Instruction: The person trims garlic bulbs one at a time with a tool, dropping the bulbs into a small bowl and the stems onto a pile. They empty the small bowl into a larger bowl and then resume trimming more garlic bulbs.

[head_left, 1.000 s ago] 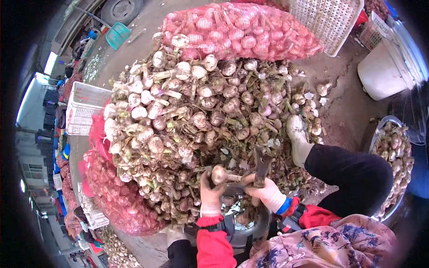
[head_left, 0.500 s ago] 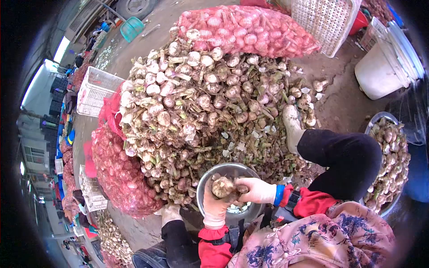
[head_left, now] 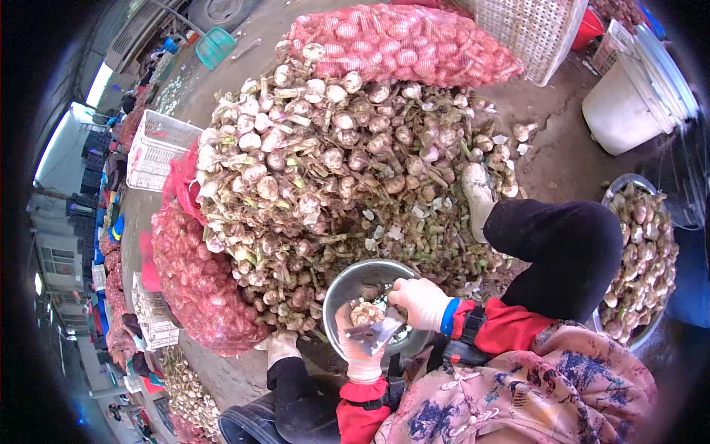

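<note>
A garlic bulb (head_left: 367, 314) rests in my gloved left hand (head_left: 361, 361), whose fingers are wrapped round it over the metal bowl (head_left: 330, 296). My gloved right hand (head_left: 420, 303) is closed on a knife (head_left: 373, 336); its handle is mostly hidden in the fist. The broad grey blade lies across the near side of the bulb, close to the left palm. Pale scraps and what looks like another bulb lie inside the bowl, partly hidden by both hands. Just beyond the bowl rises a large heap of garlic with stems (head_left: 325, 170).
Red mesh sacks of garlic lie behind (head_left: 407, 44) and left (head_left: 200, 285) of the heap. A basin of garlic (head_left: 642, 259) stands beside my right knee. White buckets (head_left: 629, 107), a white crate (head_left: 159, 152) and a green shovel (head_left: 217, 48) are farther off.
The knife blade has turned so its flat side shows across the garlic bulb. My right hand has risen slightly from the bulb, and my left hand has dropped slightly.
</note>
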The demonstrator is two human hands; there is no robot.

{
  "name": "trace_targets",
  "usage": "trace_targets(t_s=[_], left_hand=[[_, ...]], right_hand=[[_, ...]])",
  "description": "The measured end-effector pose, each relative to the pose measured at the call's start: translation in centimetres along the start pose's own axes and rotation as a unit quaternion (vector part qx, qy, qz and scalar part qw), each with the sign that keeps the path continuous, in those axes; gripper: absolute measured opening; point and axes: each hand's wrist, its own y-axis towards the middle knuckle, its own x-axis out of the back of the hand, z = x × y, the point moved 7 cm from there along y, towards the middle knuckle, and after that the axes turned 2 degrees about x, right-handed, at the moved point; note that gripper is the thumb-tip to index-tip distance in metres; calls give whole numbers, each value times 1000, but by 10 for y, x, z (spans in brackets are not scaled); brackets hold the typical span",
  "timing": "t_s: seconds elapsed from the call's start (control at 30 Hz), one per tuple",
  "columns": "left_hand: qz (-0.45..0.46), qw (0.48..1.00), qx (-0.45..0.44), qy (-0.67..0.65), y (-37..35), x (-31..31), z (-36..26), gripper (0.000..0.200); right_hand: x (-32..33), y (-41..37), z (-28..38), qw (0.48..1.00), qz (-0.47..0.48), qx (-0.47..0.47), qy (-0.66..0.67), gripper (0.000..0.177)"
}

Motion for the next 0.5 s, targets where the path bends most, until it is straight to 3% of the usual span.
trace_targets(t_s=[0.1, 0.13, 0.17, 0.23, 0.27, 0.3, 0.33, 0.37, 0.43, 0.47, 0.5], left_hand=[[-59, 996, 67, 25, -10, -1, -4, 78], [-42, 971, -30, 233, -14, -6, -20, 77], [-22, 894, -125, 430, -22, -17, -35, 77], [23, 937, -149, 317, -37, -32, -56, 76], [-7, 941, -167, 295, -36, -24, -59, 77], [-35, 944, -186, 269, -31, -15, -60, 78], [-80, 972, -104, 197, -24, 5, -48, 79], [-112, 980, -26, 160, -18, 18, -39, 77], [-156, 979, -17, 133, -9, 23, -45, 72], [-127, 990, -50, 20, 3, 29, -40, 60], [-82, 989, -38, -119, 6, 29, -31, 31]], right_hand=[[-9, -1, -5, 1000, 24, 6, -1, 28], [-9, 0, -22, 996, 48, -63, 52, 30], [-7, 0, -44, 983, 72, -131, 104, 32], [-11, -15, -133, 928, 30, -344, 142, 33], [-11, -7, -126, 932, 34, -331, 143, 33], [-1, -2, -121, 930, -44, -323, 173, 31], [9, -1, -118, 919, -124, -316, 200, 29], [6, 7, -97, 942, -117, -255, 183, 26], [3, 6, -54, 964, -158, -126, 174, 19], [-2, 6, -36, 976, -126, -65, 167, 16], [-4, 2, -18, 970, -130, -24, 204, 14]])
